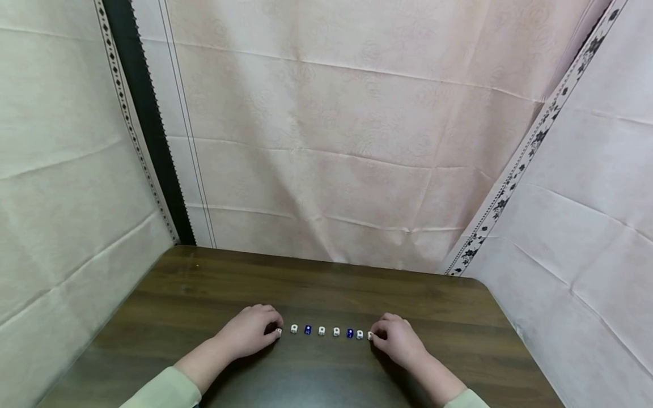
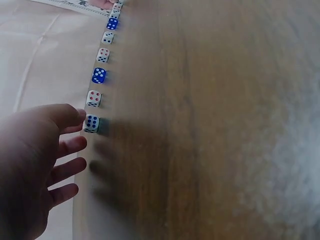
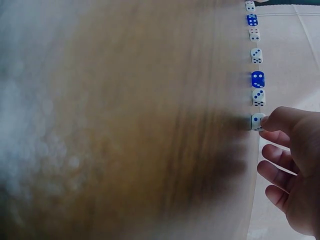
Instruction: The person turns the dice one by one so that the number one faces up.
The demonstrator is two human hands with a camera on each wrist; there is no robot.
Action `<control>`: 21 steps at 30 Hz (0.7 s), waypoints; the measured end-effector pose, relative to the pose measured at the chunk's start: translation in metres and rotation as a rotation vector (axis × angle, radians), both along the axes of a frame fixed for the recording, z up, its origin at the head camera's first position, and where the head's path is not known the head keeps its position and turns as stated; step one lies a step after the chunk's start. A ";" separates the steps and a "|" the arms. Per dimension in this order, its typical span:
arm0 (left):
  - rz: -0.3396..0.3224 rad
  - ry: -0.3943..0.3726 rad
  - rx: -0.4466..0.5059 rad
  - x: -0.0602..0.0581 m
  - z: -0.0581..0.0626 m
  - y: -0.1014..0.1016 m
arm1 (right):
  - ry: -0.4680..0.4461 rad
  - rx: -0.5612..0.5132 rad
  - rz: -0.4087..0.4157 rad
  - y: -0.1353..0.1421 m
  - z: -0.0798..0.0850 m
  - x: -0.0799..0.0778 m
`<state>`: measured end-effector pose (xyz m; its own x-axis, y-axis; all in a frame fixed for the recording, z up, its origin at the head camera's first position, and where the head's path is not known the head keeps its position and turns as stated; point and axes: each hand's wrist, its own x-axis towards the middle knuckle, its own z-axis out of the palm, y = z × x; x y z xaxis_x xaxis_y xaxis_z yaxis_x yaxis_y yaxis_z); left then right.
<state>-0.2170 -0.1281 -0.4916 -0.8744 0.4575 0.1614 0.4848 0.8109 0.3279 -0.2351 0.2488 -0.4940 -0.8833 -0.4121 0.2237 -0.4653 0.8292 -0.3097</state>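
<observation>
Several small dice stand in a row across the table, most of them white and two blue. At the row's left end my left hand [image 1: 249, 331] pinches a white die [image 2: 91, 123] between thumb and index finger, its other fingers spread loosely. My right hand [image 1: 401, 341] pinches the white die [image 3: 257, 121] at the right end, thumb against its face. Beside the left-end die stands a white die [image 1: 293, 328], followed by a blue die [image 1: 308, 330]. Two white dice occupy the middle. Another blue die [image 1: 350, 333] and a white die [image 1: 360, 335] stand close to my right hand.
The dark brown wooden table [image 1: 306, 283] has a glossy top. Behind it hangs a pale pink cloth [image 1: 326, 141]. Light cloths close in the left and right sides, with a black strip [image 1: 148, 113] at the back left corner.
</observation>
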 end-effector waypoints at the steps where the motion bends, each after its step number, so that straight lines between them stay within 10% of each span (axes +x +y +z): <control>1: -0.001 0.005 -0.002 -0.001 -0.001 0.000 | -0.007 -0.001 -0.008 0.000 0.000 0.000; 21: -0.005 0.036 -0.014 -0.001 -0.001 0.001 | 0.000 0.003 -0.002 0.001 -0.002 -0.001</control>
<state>-0.2183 -0.1269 -0.4929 -0.8659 0.4643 0.1861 0.5001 0.8127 0.2991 -0.2363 0.2502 -0.4962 -0.8841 -0.4108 0.2226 -0.4635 0.8312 -0.3070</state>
